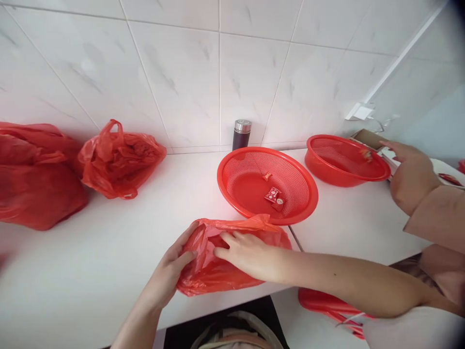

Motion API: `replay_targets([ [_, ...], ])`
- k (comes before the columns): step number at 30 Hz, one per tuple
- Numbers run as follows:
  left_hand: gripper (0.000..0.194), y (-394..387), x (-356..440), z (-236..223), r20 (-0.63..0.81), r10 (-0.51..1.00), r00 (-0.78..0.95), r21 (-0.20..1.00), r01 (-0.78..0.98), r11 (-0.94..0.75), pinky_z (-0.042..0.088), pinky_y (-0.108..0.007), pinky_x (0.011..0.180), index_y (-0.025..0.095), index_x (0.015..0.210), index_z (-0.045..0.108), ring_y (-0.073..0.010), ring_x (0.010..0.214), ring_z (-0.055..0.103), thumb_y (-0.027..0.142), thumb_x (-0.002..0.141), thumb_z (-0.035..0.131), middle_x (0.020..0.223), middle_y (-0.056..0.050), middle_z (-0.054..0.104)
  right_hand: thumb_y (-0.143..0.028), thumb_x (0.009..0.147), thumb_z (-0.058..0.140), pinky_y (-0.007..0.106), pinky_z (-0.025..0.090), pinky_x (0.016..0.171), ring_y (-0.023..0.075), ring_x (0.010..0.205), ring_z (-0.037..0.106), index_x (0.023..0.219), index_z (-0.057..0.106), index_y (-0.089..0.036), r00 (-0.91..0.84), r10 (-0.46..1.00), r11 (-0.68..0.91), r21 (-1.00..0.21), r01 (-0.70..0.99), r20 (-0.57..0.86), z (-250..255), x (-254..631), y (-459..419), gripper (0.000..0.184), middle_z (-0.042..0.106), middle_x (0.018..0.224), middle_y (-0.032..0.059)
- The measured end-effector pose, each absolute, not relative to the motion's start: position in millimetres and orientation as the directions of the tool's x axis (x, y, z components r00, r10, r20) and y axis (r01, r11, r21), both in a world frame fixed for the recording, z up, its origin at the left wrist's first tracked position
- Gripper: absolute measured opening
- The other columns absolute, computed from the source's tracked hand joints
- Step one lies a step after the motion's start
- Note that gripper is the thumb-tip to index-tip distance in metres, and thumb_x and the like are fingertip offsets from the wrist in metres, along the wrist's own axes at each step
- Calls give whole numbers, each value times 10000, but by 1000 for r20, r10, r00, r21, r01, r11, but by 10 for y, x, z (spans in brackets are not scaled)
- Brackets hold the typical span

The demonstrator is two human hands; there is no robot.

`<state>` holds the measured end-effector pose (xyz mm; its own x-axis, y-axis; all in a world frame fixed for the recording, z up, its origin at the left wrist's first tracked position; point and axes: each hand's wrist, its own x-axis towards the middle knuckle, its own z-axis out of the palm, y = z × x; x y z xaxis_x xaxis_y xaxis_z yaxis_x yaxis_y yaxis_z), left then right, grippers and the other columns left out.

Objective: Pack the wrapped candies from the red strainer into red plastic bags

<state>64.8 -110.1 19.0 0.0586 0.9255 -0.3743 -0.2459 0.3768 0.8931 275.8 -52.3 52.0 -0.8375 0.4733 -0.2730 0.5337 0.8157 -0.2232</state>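
A crumpled red plastic bag (pixel 221 276) lies at the front edge of the white counter (pixel 90 261). My left hand (pixel 170 271) grips its left end, thumb on top. My right hand (pixel 247 254) lies over its top with the fingers pressed into the plastic, the bare forearm coming in from the right. Just behind the bag stands a round red mesh basket (pixel 222 180) with a few small red packets (pixel 274 195) in it.
A second red basket (pixel 317 170) stands at the back right, with a co-worker's hand (pixel 410 174) in a pink sleeve beside it. A dark flask (pixel 240 133) stands against the tiled wall. Two filled red bags (pixel 119 160) (pixel 32 184) sit at left. More red items (pixel 330 305) lie below the counter.
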Motion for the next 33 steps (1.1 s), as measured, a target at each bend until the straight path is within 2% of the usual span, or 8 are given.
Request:
replay_targets([
  [6,746,-1120,552,240,-317,946,-65,948,-53,314,514,-346,914,288,1479,329,-305,1237,539,399,809,638,1480,-77,459,-160,817,571,393,471,900,288,1244,473,1403,422,-394,-840,377,675,-505,538,-390,684,2979,-400,649,436,1411,53],
  [10,729,-1230,494,283,-285,959,-12,955,83,285,470,-343,999,327,1447,389,-299,1331,443,416,786,682,1531,-22,383,-344,876,585,329,475,920,208,1142,572,1342,510,-318,-908,319,408,-824,392,-273,1187,3246,-181,472,549,1330,45],
  [12,732,-1296,513,303,-233,972,-19,966,109,234,418,-318,1054,340,1441,401,-282,1400,336,407,775,698,1557,4,333,-378,897,552,320,497,879,189,1078,605,1382,449,-299,-866,464,333,-870,364,-185,1316,3422,78,502,566,1306,60],
  [16,796,-1400,588,344,-265,957,-117,962,34,271,541,-316,908,405,1479,278,-307,1304,464,486,784,656,1553,12,337,-385,746,727,402,398,1025,273,1297,435,1494,239,-346,-549,810,357,-568,741,-207,1118,3826,805,893,351,1503,86],
  [19,790,-1443,583,328,-277,943,-185,953,75,295,571,-311,849,444,1464,274,-311,1221,532,545,770,639,1547,32,336,-411,570,850,483,298,1088,375,1422,190,1533,71,-311,-387,818,276,-299,914,-426,766,4043,1265,1243,141,1576,147],
  [22,786,-1467,534,259,-259,940,-221,950,118,290,563,-325,868,430,1460,285,-310,1169,565,580,765,619,1529,18,367,-507,494,863,493,323,1063,406,1430,135,1527,-32,-324,-300,808,237,-186,954,-508,505,4091,1536,1379,8,1590,159],
  [25,790,-1474,505,189,-252,938,-238,945,150,292,570,-325,842,423,1463,275,-327,1214,530,611,763,592,1521,9,377,-595,590,780,437,399,997,378,1407,228,1530,-22,-309,-298,830,242,-176,954,-472,388,4009,1691,1268,47,1585,167],
  [33,851,-1429,451,87,-255,926,-278,941,150,304,578,-390,854,419,1456,289,-377,1262,487,656,704,610,1526,-9,378,-314,677,763,310,473,789,244,975,618,1187,601,-227,-343,798,299,-169,939,-496,379,3867,1808,542,620,1160,100],
])
